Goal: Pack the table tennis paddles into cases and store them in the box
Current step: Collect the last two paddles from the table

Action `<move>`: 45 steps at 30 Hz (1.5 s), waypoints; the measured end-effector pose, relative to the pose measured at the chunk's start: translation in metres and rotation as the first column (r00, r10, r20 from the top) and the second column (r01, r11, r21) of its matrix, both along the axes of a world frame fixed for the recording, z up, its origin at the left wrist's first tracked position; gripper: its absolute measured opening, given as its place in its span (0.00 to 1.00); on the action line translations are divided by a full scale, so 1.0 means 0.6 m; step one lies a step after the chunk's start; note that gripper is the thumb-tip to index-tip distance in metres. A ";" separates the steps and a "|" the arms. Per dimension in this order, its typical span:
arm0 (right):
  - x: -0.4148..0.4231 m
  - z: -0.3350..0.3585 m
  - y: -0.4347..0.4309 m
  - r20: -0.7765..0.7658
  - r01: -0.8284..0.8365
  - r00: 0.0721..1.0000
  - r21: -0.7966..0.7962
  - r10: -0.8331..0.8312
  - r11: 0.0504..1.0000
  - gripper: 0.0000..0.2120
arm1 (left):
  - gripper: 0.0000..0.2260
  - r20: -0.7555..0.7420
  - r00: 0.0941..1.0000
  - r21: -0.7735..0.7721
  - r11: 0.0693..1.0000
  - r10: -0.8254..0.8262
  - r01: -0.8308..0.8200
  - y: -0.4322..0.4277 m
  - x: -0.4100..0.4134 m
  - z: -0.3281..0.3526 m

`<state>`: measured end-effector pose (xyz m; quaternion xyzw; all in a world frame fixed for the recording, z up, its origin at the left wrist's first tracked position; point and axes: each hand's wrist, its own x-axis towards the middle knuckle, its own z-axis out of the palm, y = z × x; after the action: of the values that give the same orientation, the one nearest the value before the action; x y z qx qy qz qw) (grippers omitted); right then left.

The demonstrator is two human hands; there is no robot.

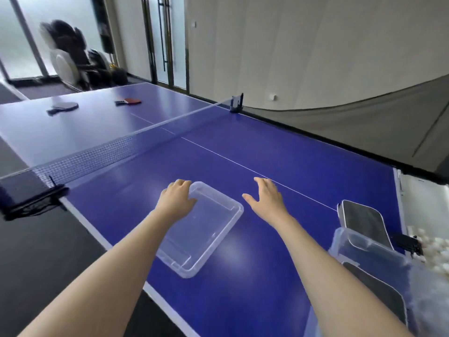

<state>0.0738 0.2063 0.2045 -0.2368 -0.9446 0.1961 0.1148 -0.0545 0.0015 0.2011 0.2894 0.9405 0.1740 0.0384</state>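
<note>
A shallow clear plastic lid point(216, 229) lies upturned on the blue table point(279, 166) in front of me. My left hand point(177, 199) grips its far left corner, fingers curled over the rim. To the right of the lid, my right hand point(266, 198) hovers over the table, open with fingers spread. At the right edge stands a clear box point(340, 242) with two grey paddle cases in it: one upright point(362, 221), one lower point(379, 295). Beyond the net lie a black paddle point(65, 107) and a red paddle point(131, 101).
The net point(97, 152) crosses the table, clamped at the left point(36, 198) and far right point(237, 103). A grey catch cloth point(352, 122) hangs along the right side. White balls point(435, 251) lie past the box. A massage chair point(70, 57) stands at the back.
</note>
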 end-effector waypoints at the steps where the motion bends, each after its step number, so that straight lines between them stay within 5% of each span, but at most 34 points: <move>1: -0.034 0.004 -0.040 -0.001 -0.030 1.000 -0.005 0.030 1.000 0.31 | 0.24 -0.010 1.000 0.003 1.000 0.024 -0.024 -0.041 -0.021 0.003; 12: -0.369 0.007 -0.441 0.075 -0.342 0.938 0.022 0.340 0.939 0.31 | 0.25 -0.053 0.927 0.009 0.928 0.371 -0.371 -0.488 -0.236 0.012; 24: -0.712 0.020 -0.690 0.021 -0.565 0.825 0.037 0.564 0.825 0.31 | 0.25 -0.066 0.805 0.021 0.807 0.590 -0.590 -0.727 -0.476 0.023; 32: -0.957 0.048 -0.768 0.065 -0.583 0.812 0.117 0.580 0.804 0.30 | 0.25 -0.090 0.770 0.081 0.775 0.632 -0.627 -0.826 -0.690 0.052; 45: -1.319 0.059 -1.089 0.025 -0.593 0.801 0.172 0.598 0.787 0.28 | 0.23 -0.195 0.744 0.096 0.768 0.639 -0.634 -1.141 -1.051 0.089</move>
<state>-0.7174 -0.4469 0.2402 0.0866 -0.9824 0.1440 0.0818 -0.6851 -0.6830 0.2544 -0.0308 0.9789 0.1552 -0.1291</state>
